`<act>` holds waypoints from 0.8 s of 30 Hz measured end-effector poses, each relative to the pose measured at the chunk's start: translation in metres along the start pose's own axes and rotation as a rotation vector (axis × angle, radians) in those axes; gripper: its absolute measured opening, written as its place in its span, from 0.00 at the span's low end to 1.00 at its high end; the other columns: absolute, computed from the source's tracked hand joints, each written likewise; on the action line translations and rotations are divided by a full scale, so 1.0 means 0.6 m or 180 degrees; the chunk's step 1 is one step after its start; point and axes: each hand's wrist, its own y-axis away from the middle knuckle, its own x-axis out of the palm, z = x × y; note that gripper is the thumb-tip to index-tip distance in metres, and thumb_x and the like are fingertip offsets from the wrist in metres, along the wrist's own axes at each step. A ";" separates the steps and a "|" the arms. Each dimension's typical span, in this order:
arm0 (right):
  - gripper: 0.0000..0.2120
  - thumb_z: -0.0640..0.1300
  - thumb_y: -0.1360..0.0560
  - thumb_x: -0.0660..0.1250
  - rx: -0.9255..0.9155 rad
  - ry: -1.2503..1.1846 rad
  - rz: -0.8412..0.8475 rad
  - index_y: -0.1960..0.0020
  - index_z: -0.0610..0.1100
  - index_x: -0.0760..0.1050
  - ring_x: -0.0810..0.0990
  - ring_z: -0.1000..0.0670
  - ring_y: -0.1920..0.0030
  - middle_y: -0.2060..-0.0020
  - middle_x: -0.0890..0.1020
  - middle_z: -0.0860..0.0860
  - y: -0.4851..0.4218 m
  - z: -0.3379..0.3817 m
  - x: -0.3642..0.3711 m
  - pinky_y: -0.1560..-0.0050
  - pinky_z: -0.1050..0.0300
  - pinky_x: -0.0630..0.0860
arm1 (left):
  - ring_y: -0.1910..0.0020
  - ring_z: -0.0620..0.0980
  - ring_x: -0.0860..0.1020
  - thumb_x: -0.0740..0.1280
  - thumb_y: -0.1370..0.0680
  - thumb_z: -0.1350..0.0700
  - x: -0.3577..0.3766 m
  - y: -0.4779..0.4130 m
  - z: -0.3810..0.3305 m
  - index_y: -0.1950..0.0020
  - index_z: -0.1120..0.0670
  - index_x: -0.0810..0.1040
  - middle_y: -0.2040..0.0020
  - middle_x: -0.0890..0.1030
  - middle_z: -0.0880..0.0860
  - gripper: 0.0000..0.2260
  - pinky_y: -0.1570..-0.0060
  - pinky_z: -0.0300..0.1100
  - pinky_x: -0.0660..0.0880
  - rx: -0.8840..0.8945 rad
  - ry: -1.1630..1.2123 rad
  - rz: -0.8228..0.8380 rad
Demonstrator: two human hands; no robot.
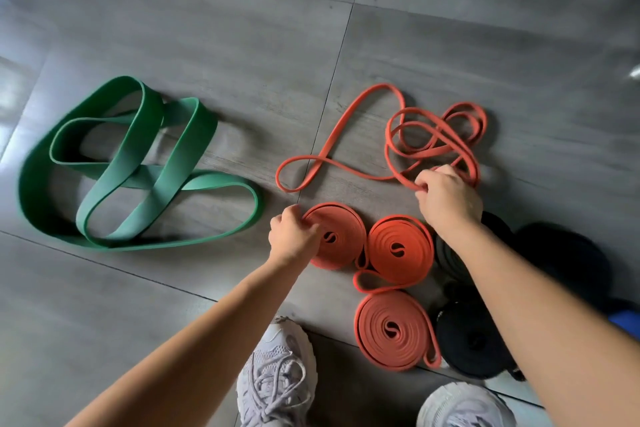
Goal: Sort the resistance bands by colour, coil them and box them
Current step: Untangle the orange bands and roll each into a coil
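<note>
The left hand (292, 236) curls its fingers over the rim of a flat-wound coil of orange rubber band (346, 222) on the grey tiled floor (207, 28) — the right hand (446, 198), fingers closed tight, pinches a strand of the loose thin orange rubber band (450, 140) tangled just beyond.

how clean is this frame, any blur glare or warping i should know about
Head view: sharp in the centre, where the left hand grips an orange coil and the right hand pinches the loose orange band; green band soft at its left side; glare on the floor at the left edge; wide-angle bend in the tile lines; black coils nearly featureless.
</note>
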 end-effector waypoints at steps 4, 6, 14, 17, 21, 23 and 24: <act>0.07 0.42 0.26 0.67 -0.0244 -0.0891 -0.0166 0.47 0.47 0.77 0.79 0.41 0.48 0.49 0.83 0.47 0.009 0.021 -0.062 0.54 0.53 0.73 | 0.35 0.58 0.68 0.66 0.27 0.58 -0.044 0.028 -0.061 0.30 0.54 0.68 0.35 0.69 0.60 0.24 0.36 0.45 0.66 0.0656 -0.0380 0.0033; 0.02 0.42 0.27 0.68 -0.0579 -0.1273 -0.0108 0.56 0.48 0.76 0.80 0.45 0.56 0.60 0.83 0.51 0.028 0.041 -0.114 0.54 0.51 0.76 | 0.36 0.58 0.70 0.67 0.28 0.58 -0.073 0.058 -0.106 0.32 0.54 0.70 0.37 0.71 0.60 0.24 0.37 0.46 0.68 0.1137 -0.0378 0.0095; 0.12 0.39 0.32 0.72 -0.1572 -0.1759 -0.0472 0.66 0.54 0.73 0.74 0.51 0.65 0.69 0.77 0.55 0.204 0.134 -0.402 0.58 0.51 0.74 | 0.56 0.50 0.73 0.72 0.28 0.61 -0.226 0.288 -0.261 0.33 0.50 0.71 0.47 0.69 0.53 0.25 0.51 0.37 0.73 0.2549 -0.0275 0.0446; 0.12 0.39 0.31 0.73 -0.1851 -0.1868 -0.0610 0.65 0.53 0.75 0.72 0.53 0.68 0.70 0.76 0.55 0.302 0.161 -0.495 0.62 0.54 0.70 | 0.64 0.47 0.72 0.70 0.25 0.60 -0.299 0.389 -0.279 0.55 0.53 0.76 0.62 0.75 0.49 0.04 0.65 0.37 0.71 0.2857 -0.0248 0.0391; 0.08 0.38 0.33 0.75 -0.2054 -0.2042 -0.0717 0.60 0.45 0.76 0.70 0.54 0.68 0.69 0.76 0.52 0.429 0.182 -0.567 0.64 0.57 0.68 | 0.72 0.43 0.77 0.66 0.23 0.63 -0.383 0.522 -0.266 0.57 0.56 0.75 0.65 0.76 0.52 0.04 0.71 0.36 0.73 0.3104 0.0643 0.0279; 0.12 0.36 0.33 0.74 -0.2078 -0.2264 -0.0794 0.60 0.48 0.73 0.74 0.50 0.64 0.65 0.79 0.48 0.487 0.192 -0.583 0.58 0.52 0.72 | 0.73 0.39 0.77 0.64 0.22 0.63 -0.419 0.589 -0.249 0.54 0.57 0.75 0.64 0.78 0.52 0.03 0.71 0.32 0.74 0.3213 0.1131 0.0288; 0.13 0.34 0.33 0.74 -0.2070 -0.2433 -0.0792 0.57 0.47 0.72 0.75 0.48 0.62 0.63 0.79 0.47 0.512 0.201 -0.585 0.56 0.50 0.73 | 0.72 0.40 0.77 0.64 0.21 0.63 -0.434 0.617 -0.240 0.55 0.55 0.75 0.64 0.79 0.51 0.04 0.69 0.33 0.74 0.3287 0.1335 0.0273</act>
